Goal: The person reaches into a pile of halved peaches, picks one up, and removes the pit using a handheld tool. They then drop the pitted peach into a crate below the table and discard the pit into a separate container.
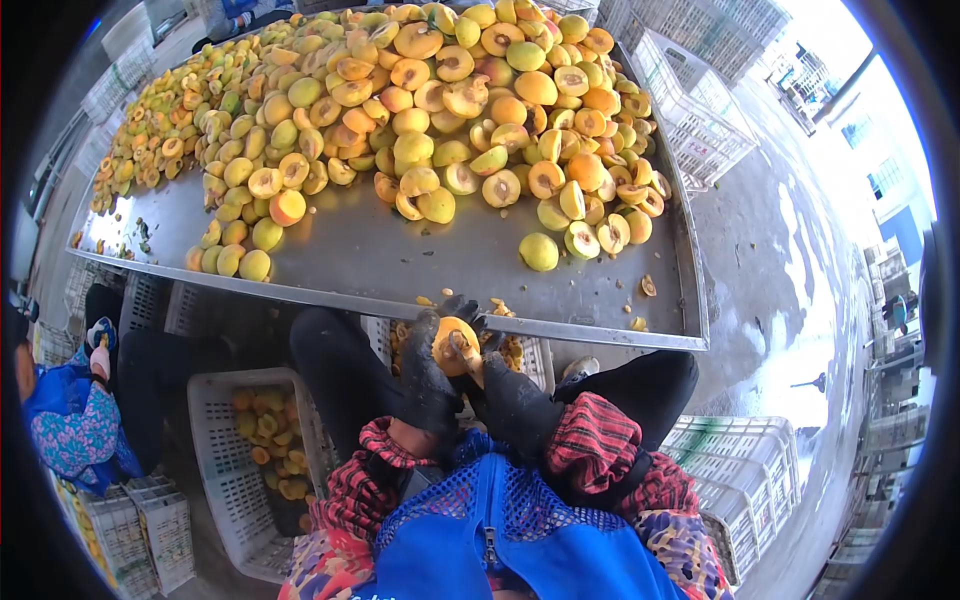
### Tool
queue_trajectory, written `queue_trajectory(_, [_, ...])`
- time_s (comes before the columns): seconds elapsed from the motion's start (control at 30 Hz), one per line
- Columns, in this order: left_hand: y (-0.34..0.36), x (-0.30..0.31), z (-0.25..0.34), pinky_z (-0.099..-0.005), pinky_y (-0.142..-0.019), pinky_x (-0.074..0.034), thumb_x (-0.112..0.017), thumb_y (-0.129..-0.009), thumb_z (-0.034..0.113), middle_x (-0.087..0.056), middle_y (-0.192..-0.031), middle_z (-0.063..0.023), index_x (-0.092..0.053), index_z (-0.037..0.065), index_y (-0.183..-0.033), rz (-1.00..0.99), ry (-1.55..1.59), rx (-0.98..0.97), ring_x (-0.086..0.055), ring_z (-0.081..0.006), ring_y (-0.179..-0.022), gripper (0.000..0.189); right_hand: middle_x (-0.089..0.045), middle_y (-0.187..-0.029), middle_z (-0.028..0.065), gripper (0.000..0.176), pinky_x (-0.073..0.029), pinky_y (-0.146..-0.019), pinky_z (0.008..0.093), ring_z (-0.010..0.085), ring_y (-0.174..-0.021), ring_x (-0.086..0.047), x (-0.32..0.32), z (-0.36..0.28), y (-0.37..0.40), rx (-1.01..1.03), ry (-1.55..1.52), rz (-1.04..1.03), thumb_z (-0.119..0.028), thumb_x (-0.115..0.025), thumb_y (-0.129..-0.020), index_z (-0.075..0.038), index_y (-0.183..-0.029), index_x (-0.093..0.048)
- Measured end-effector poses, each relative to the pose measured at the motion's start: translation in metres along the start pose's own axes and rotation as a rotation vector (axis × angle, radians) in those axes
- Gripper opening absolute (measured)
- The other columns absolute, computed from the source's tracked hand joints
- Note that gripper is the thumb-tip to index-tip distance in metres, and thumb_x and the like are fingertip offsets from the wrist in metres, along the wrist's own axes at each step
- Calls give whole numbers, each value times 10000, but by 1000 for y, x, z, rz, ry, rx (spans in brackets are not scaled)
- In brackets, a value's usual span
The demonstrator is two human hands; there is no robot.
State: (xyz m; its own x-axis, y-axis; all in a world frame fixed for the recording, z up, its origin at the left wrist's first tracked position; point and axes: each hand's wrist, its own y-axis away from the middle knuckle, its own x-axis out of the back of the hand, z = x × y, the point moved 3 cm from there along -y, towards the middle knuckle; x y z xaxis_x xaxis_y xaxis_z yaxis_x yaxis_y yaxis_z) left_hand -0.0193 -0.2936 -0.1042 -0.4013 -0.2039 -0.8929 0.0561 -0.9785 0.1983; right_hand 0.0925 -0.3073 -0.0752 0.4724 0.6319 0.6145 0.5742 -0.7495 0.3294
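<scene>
My left hand (428, 368), in a dark glove, is closed around a yellow peach half (447, 343) just below the table's front edge. My right hand (515, 395), gloved too, grips a small pale-handled tool (466, 352) that lies against the cut face of the fruit. The tool's tip is hard to make out. Beyond both hands, a big heap of halved and whole peaches (410, 110) covers much of the metal table (400, 255). Beneath my hands, a crate (540, 362) between my legs holds small yellow-brown pieces (512, 352).
A white crate (215, 445) with peach halves (270, 440) stands at my left, and another crate (735, 475) is at my right. A co-worker's sleeve (75, 425) shows at far left. More crates (690, 110) are beyond the table's right side. The table has a raised rim (600, 338).
</scene>
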Motion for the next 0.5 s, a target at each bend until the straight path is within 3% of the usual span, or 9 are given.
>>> queue_trajectory(0.03, [2,-2,3,-328,-911,-457,-450,-920,183,-604,-1087,-129,-536,-31,-1157,14,-90,-7,-576,-221,-1017,331,-593,-961,190,285,-461,-717,383,293,-827,-609,-4,4,-2,17,-8,-1,-184,-473,-928,8,-1139,-469])
queue_trajectory(0.13, [8,-8,21,-318,-856,-475,-550,-854,165,-644,-1009,-97,-590,6,-1115,-87,-1133,-331,-617,-198,-920,308,-591,-957,191,283,-457,-719,384,300,-827,-605,-12,16,-5,19,15,-30,-184,-478,-926,11,-1132,-472])
queue_trajectory(0.23, [0,8,20,-312,-810,-487,-596,-815,166,-658,-956,-94,-621,21,-1060,-68,-1015,-257,-629,-190,-871,286,-590,-952,192,282,-452,-721,384,307,-826,-601,-15,22,-8,13,88,-79,-184,-483,-923,13,-1125,-476])
queue_trajectory(0.33, [-5,15,21,-316,-782,-493,-604,-805,203,-659,-925,-103,-636,29,-1025,-37,-978,-213,-632,-208,-844,283,-603,-931,161,240,-444,-734,384,294,-832,-592,-5,-3,-4,-125,-172,-77,-164,-476,-920,11,-1085,-489])
queue_trajectory(0.43, [-5,22,25,-333,-772,-493,-599,-804,253,-658,-915,-111,-644,37,-1005,-17,-1062,-292,-629,-240,-833,299,-609,-891,173,229,-449,-701,397,317,-805,-596,-25,17,-9,164,-140,68,-164,-500,-905,9,-1055,-491])
queue_trajectory(0.5, [-5,27,26,-347,-768,-492,-594,-804,288,-657,-910,-116,-649,43,-993,-9,-1136,-363,-625,-263,-827,314,-604,-879,208,236,-459,-670,410,349,-788,-604,-33,25,-18,-317,-742,-97,-161,-511,-891,17,-1043,-483])
